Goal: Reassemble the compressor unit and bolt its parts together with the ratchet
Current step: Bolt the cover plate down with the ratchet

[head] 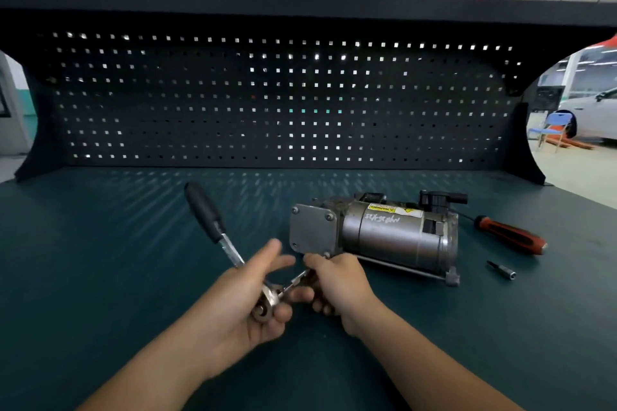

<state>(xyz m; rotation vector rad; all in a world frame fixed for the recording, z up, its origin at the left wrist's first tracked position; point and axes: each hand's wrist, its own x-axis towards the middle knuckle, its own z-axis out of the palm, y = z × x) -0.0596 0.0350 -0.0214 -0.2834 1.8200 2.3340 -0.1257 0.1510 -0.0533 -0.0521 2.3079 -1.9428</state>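
Observation:
The grey compressor unit (384,233) lies on its side on the green bench, its square end plate (312,230) facing me with bolts at the corners. My left hand (247,303) cups the steel head of the ratchet (267,302), whose black handle (203,210) points up and away to the left. A thin extension bar (293,282) runs from the ratchet head toward the plate's lower corner. My right hand (337,287) is closed around the far end of that bar, hiding its tip and the bolt there.
A screwdriver (510,235) with a red and black handle lies right of the compressor. A small loose bit (500,270) rests in front of it. A dark pegboard (283,100) stands along the back edge of the bench mat (100,260).

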